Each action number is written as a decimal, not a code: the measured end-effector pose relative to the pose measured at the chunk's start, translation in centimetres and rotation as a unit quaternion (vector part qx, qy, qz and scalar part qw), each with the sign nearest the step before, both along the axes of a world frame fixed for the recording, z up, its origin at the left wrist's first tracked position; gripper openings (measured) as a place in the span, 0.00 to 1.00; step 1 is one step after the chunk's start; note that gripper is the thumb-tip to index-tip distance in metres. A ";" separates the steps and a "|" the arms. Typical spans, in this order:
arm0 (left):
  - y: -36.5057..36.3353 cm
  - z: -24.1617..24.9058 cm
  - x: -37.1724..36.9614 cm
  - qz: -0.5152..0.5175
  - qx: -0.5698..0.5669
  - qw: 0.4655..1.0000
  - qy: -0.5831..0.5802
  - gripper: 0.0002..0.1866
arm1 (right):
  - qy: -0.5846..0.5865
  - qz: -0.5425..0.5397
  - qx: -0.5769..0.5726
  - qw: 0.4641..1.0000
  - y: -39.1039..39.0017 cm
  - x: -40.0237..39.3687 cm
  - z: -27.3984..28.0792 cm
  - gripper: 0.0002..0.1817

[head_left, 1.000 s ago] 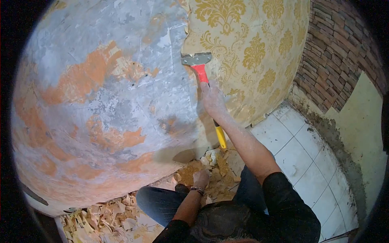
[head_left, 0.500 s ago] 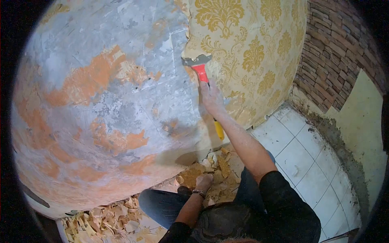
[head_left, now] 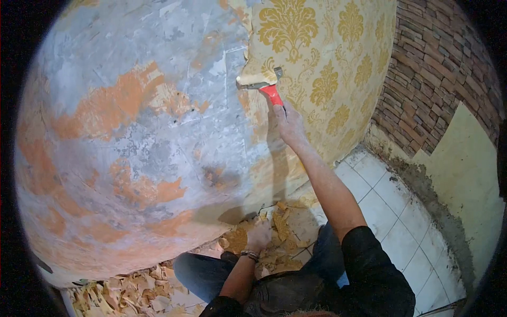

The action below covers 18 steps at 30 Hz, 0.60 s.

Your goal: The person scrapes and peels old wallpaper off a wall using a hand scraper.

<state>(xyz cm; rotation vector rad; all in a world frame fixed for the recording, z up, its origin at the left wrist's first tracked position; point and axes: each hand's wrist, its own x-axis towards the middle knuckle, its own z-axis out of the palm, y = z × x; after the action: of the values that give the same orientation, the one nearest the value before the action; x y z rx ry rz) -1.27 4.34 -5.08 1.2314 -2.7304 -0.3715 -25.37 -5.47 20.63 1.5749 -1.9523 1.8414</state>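
Observation:
My right hand (head_left: 290, 126) is closed around the red handle of a wide scraper (head_left: 271, 94). The scraper's metal blade lies against the wall at the torn edge of the gold-patterned wallpaper (head_left: 330, 84), with a loose flap of paper over the blade. Grey and orange bare plaster (head_left: 158, 121) shows to the left of that edge. Low down near the base of the wall, my left hand (head_left: 259, 236) is beside scraps of peeled wallpaper (head_left: 283, 224); its fingers are blurred and whether it holds anything is unclear.
A pile of torn paper strips (head_left: 134, 291) lies on the floor at the lower left, along the wall. White floor tiles (head_left: 377, 208) extend to the right. Beyond them are brick-patterned covering (head_left: 428, 68) and a pale yellow wall section (head_left: 467, 153). My bent knees are near the wall.
The scraper has changed angle, and a larger paper flap now covers its blade. My left hand has moved slightly. The view has shifted a little.

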 end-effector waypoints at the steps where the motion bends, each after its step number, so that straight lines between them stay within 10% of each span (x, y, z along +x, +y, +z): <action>1: -0.8 1.6 -0.3 -0.001 0.000 1.000 -0.001 0.11 | 0.012 0.001 0.001 1.000 0.2 -0.3 0.2 0.26; 7: -7.7 16.5 -2.4 0.051 -0.103 0.897 0.428 0.11 | 0.048 0.015 0.034 0.998 0.7 -1.5 1.8 0.24; 18: -12.9 35.6 -6.5 -0.028 -0.441 0.840 0.316 0.17 | -0.018 0.034 0.033 0.999 -0.1 1.5 2.2 0.29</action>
<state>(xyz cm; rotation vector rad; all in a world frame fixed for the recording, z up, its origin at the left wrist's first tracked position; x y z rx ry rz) -7.78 -8.58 30.55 0.6026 -1.9334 0.3952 -23.90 -5.58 22.85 1.6577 -2.0192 1.8618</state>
